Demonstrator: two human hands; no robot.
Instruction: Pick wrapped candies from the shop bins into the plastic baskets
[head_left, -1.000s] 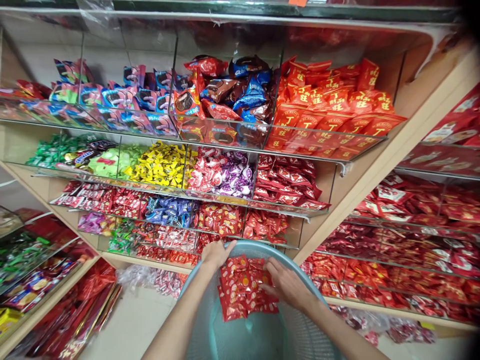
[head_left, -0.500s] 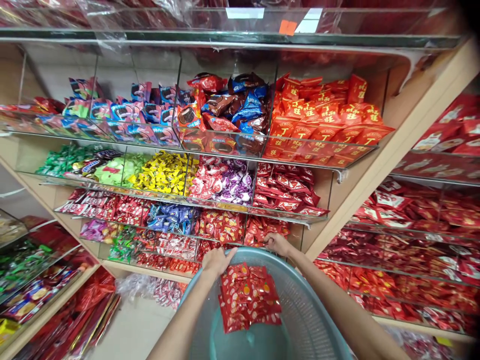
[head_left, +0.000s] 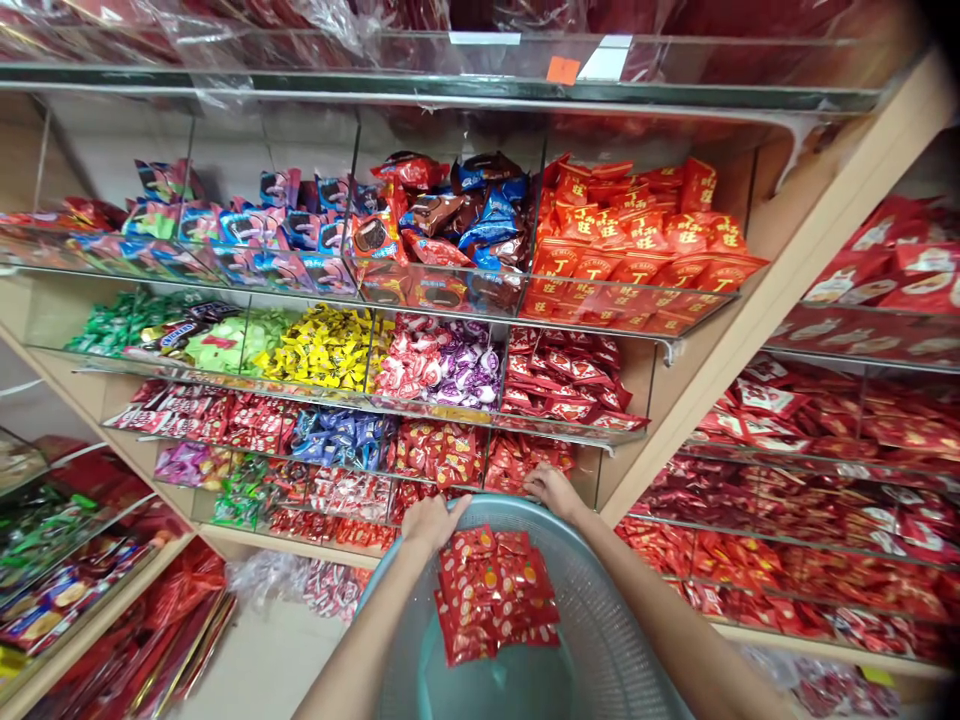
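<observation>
A teal plastic basket [head_left: 622,590] with perforated sides stands in front of me. Inside it lies a small pile of red candy packets [head_left: 495,595] with orange fruit prints. My left hand [head_left: 431,522] is closed around the basket's far rim, its thumb along the edge. My right hand [head_left: 553,490] is just beyond the rim at the right, by a shelf compartment of red packets [head_left: 517,460]. Its fingers are curled at the packets; what is between them, if anything, is hidden.
Tiered shelves with glass fronts [head_left: 442,405] hold wrapped sweets: yellow candies [head_left: 322,345], purple candies [head_left: 469,370], large orange-red packets [head_left: 630,240]. A wooden upright [head_left: 757,340] divides them from more red packets at right. Plastic bags [head_left: 270,575] lie on the floor [head_left: 262,650].
The view has shifted slightly, moving the shelves a little left. My right hand's fingers have moved slightly toward the red packets. My left hand stays on the rim.
</observation>
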